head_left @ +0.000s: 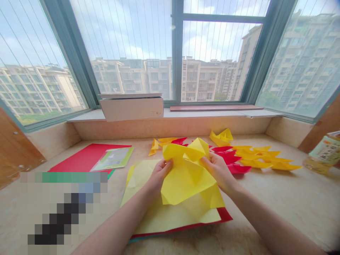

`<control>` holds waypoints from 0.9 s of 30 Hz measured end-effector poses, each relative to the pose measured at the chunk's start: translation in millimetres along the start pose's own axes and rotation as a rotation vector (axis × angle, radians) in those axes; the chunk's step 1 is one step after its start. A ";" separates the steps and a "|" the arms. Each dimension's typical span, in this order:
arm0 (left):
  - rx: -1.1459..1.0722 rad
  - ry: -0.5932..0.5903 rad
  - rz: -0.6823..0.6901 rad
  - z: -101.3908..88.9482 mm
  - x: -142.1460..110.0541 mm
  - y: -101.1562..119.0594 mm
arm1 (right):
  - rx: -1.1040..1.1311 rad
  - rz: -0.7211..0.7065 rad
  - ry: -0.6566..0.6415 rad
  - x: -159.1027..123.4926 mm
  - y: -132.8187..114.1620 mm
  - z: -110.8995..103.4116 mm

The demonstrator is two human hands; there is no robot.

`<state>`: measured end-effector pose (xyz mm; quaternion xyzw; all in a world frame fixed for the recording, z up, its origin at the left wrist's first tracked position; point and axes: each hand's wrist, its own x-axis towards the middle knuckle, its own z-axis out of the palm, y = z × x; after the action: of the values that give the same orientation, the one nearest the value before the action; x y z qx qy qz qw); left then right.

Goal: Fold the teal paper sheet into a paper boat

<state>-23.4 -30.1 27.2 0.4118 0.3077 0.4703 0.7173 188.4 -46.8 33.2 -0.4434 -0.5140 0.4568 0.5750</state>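
A creased sheet of yellow paper [183, 177], partly folded, is held up in the middle of the view, tilted toward the viewer. It lies between two bare hands and touches both, so neither is nearer. The left hand [161, 170] pinches its edge at nine o'clock, thumb on the near face. The right hand [216, 165] grips it at about two o'clock. The sheet's longest spread seems to run from eleven o'clock to five, slanting across the line between the hands; the folds make this hard to judge. Most of it hangs below the grip, toward six o'clock.

Beneath, at six o'clock, lies a pale yellow sheet [148, 221], with a dark red sheet [225, 214] showing under its near edge.

Farther out, red paper boats [240, 169] sit at three o'clock, with orange-yellow boats [283, 165] beyond them. One yellow boat [221, 138] stands apart at one o'clock. At nine o'clock, a green-edged packet [114, 158] overlaps a bright red sheet [77, 159]. A white box [132, 109] rests on the window ledge [186, 114] at eleven o'clock.
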 end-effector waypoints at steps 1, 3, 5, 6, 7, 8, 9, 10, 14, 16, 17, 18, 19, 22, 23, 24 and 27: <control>0.004 0.003 0.022 -2.0 2.0 1.1 | 0.054 0.025 -0.001 0.7 -1.9 -2.8; 0.021 -0.014 0.057 -4.8 5.7 3.2 | 0.131 0.038 0.007 3.0 -5.5 -7.8; 0.045 -0.046 0.083 -5.6 8.3 5.5 | 0.155 0.027 0.023 5.3 -9.0 -10.6; 0.057 -0.060 0.092 -5.2 9.2 6.6 | 0.161 0.023 0.028 6.1 -10.8 -11.2; 0.067 -0.065 0.100 -4.4 9.7 7.9 | 0.169 0.018 0.035 6.6 -12.6 -11.3; 0.073 -0.063 0.106 -3.2 9.8 9.1 | 0.177 0.013 0.043 6.8 -14.4 -11.2; 0.078 -0.058 0.110 -1.9 9.5 10.5 | 0.188 0.009 0.046 6.7 -16.2 -11.1; 0.084 -0.050 0.112 -0.7 8.8 12.1 | 0.200 0.008 0.046 6.4 -17.9 -11.1; 0.116 -0.017 0.114 1.3 2.3 20.1 | 0.270 0.040 0.004 4.6 -23.5 -14.3; 0.134 -0.019 0.118 -0.1 -1.8 25.0 | 0.293 0.060 -0.031 4.4 -25.1 -17.8; 0.145 -0.026 0.118 -1.2 -3.6 27.5 | 0.296 0.070 -0.051 4.5 -25.7 -19.9; 0.158 -0.035 0.118 -2.5 -5.2 29.8 | 0.295 0.079 -0.070 4.7 -26.4 -22.1; 0.171 -0.044 0.117 -3.7 -6.4 31.9 | 0.290 0.085 -0.085 4.8 -27.1 -24.2; 0.210 -0.061 0.110 -6.5 -7.9 36.2 | 0.267 0.091 -0.104 4.5 -30.7 -29.7; 0.218 -0.063 0.111 -7.0 -8.0 36.8 | 0.260 0.089 -0.102 4.2 -32.2 -31.0; 0.222 -0.063 0.112 -7.2 -7.9 37.1 | 0.255 0.087 -0.098 3.8 -33.7 -32.1; 0.218 -0.052 0.124 -6.7 -7.5 36.3 | 0.258 0.086 -0.099 2.7 -37.0 -33.6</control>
<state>-47.1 -27.1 56.4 0.5176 0.3120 0.4668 0.6456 224.5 -52.6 67.3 -0.3646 -0.4591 0.5646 0.5810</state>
